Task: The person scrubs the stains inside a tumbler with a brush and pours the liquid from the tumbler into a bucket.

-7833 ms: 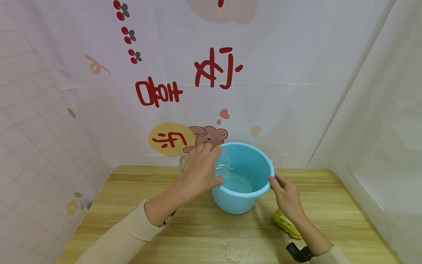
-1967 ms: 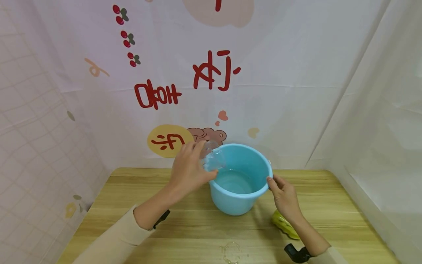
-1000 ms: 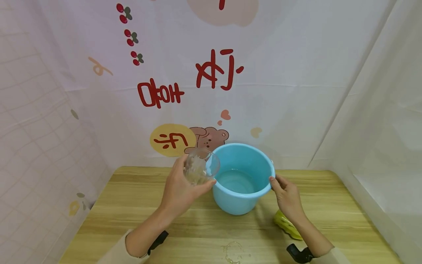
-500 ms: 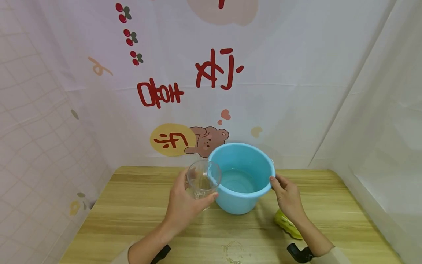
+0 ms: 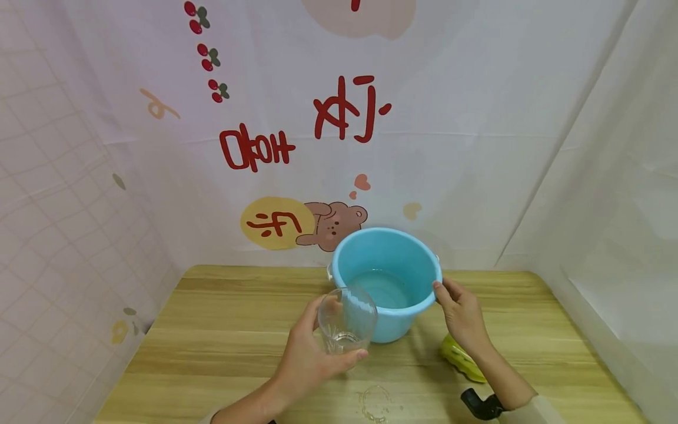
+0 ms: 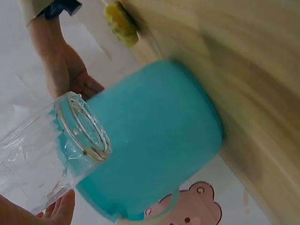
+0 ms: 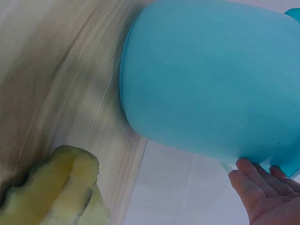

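My left hand grips a clear drinking glass, mouth up, in front of the light blue bucket. The left wrist view shows the thick base of the glass overlapping the bucket's side, and the thumb at its wall. Shallow water covers the bucket's floor. The bucket stands upright on the table. At its right side my right hand pinches the rim, thumb over the edge and the other fingers outside. Those fingers show against the bucket's outer wall in the right wrist view.
A yellow-green, bumpy-edged object lies on the wooden table beneath the right forearm. A wet ring marks the table near the front. White printed cloth hangs behind and along both sides.
Earlier the left hand tipped the glass over the bucket's left rim. Since then it has turned the glass upright and brought it down, nearer the person. The right hand has stayed at the rim.
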Motion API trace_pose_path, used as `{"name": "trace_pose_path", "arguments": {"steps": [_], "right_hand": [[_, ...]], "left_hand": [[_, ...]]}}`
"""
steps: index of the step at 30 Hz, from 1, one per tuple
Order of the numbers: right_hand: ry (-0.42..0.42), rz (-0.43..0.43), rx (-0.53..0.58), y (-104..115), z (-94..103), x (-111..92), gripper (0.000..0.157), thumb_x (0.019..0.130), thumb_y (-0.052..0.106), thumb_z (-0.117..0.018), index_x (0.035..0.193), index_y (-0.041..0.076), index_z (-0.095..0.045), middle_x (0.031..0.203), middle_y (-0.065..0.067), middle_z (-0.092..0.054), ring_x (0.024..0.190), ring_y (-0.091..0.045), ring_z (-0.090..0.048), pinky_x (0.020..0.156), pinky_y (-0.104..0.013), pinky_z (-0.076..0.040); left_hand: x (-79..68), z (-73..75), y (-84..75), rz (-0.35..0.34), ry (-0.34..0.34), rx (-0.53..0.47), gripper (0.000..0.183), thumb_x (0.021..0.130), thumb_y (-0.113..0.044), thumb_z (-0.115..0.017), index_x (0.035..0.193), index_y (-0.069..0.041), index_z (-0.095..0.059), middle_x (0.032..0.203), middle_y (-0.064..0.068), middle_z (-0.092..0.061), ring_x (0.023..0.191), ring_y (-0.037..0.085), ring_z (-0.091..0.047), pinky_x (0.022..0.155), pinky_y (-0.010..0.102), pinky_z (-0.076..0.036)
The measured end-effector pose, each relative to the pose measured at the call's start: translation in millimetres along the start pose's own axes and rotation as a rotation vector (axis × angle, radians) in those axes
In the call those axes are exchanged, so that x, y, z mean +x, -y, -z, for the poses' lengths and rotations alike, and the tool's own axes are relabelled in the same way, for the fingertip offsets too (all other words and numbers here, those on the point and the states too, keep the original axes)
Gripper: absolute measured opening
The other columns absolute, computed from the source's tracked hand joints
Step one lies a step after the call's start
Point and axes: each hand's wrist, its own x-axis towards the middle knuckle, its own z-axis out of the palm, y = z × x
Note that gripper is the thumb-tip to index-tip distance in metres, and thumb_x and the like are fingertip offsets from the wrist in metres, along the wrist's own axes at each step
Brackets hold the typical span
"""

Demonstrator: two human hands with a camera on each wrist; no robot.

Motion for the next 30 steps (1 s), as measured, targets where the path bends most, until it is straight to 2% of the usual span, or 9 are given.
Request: {"name": "trace_pose_path", "arguments": {"steps": [6,13,16,27,30], "right_hand": [[-0.002,-0.003,-0.006,-0.1,-0.4,0.4,0.059,0.111,0.039,-0.054,0.147,-0.007,-0.054,0.136,-0.025,-0.064,0.122,-0.038,-0.066,0.101,-0.049,-0.052],[0.007,-0.011,-0.005,0.0,-0.1,0.5,0.061,0.111,0.041,-0.053,0.148,-0.007,-0.052,0.138,-0.025,-0.063,0.122,-0.039,-0.066,0.102,-0.05,-0.051],[0.011,-0.01,0.0,0.3,0.1,0.1,0.061,0.111,0.041,-0.053,0.148,-0.007,-0.052,0.139,-0.026,-0.063,0.122,-0.039,-0.066,0.102,-0.049,-0.051],[0.016,0.001,0.006,0.8,0.8,-0.5,0.061,0.111,0.04,-0.052,0.149,-0.008,-0.05,0.139,-0.026,-0.062,0.123,-0.038,-0.065,0.101,-0.043,-0.052],[0.019,0.0,0.011,1.1,0.9,-1.0,0.062,0.111,0.04,-0.052,0.15,-0.008,-0.05,0.14,-0.026,-0.061,0.123,-0.038,-0.065,0.101,-0.042,-0.052]], "left_hand": [[-13.6,-9.3,7.4,0.042,0.105,-0.062,0.086,0.071,-0.026,-0.1,0.143,-0.018,-0.053,0.13,-0.002,-0.064,0.122,0.021,-0.059,0.103,0.045,-0.049],[-20.3,-18.4,17.3,0.141,0.263,-0.183,0.083,0.072,-0.019,-0.098,0.141,-0.015,-0.051,0.136,0.007,-0.059,0.124,0.029,-0.056,0.101,0.04,-0.05],[-23.1,-22.9,22.9,0.154,0.315,-0.202,0.084,0.073,-0.019,-0.098,0.142,-0.013,-0.05,0.138,0.01,-0.057,0.124,0.032,-0.056,0.1,0.039,-0.051],[-26.7,-32.4,37.0,0.156,0.384,-0.201,0.08,0.073,-0.021,-0.098,0.137,-0.016,-0.05,0.136,0.006,-0.056,0.129,0.028,-0.052,0.106,0.041,-0.046],[-27.7,-33.7,40.1,0.159,0.396,-0.191,0.079,0.072,-0.021,-0.099,0.135,-0.016,-0.051,0.135,0.007,-0.056,0.128,0.024,-0.052,0.107,0.038,-0.045]]}}
